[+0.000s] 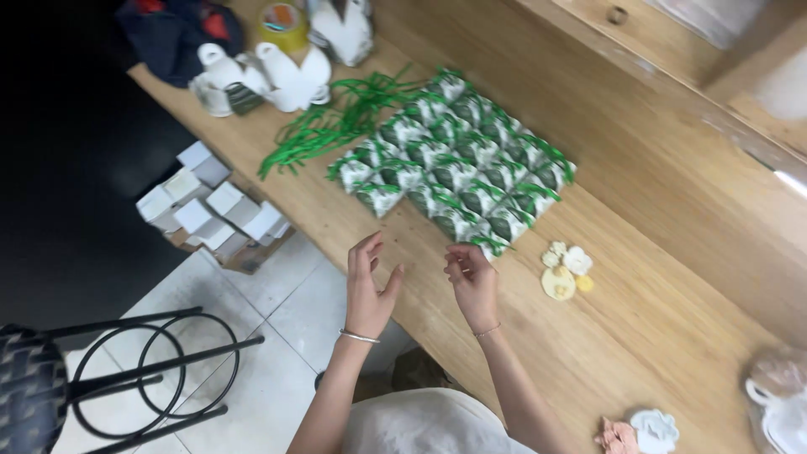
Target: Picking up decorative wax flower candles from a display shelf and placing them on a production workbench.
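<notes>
We are pinching the green ribbon of the nearest small gift box [487, 244] with our right hand [472, 282] at the near edge of the box grid — light, crushable card, best lifted by its base — while our left hand [368, 290] is hovering, fingers spread.

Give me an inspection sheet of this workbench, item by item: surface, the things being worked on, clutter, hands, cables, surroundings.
Surface: long wooden table, bare wood near the hands.
Job's things: small green-and-white gift boxes packed in rows; loose green ribbons beside them.
Clutter: pale flower trims, tape roll, white bags, dark cloth, clear bag.
Hands: left hand open, holding nothing; right hand pinching the ribbon of the nearest box.
Cables: nothing seen.
Surroundings: tiled floor, carton of white boxes, black metal stool.
</notes>
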